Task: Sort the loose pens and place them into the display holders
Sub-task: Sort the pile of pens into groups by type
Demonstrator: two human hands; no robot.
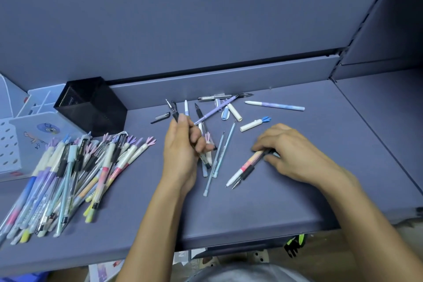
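We gather loose pens, and both hands are busy.
Our left hand (180,146) grips a bundle of pens (215,110). Our right hand (290,151), palm down, pinches two pens (246,167) lying on the shelf (274,208). A pile of pens (75,171) lies left of the left hand, with the black mesh holder (91,105) beyond it. Stray pens and caps (274,106) lie beyond both hands.

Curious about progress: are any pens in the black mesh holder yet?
Apparently empty: nothing sticks out of the black mesh holder; bottom unseen.
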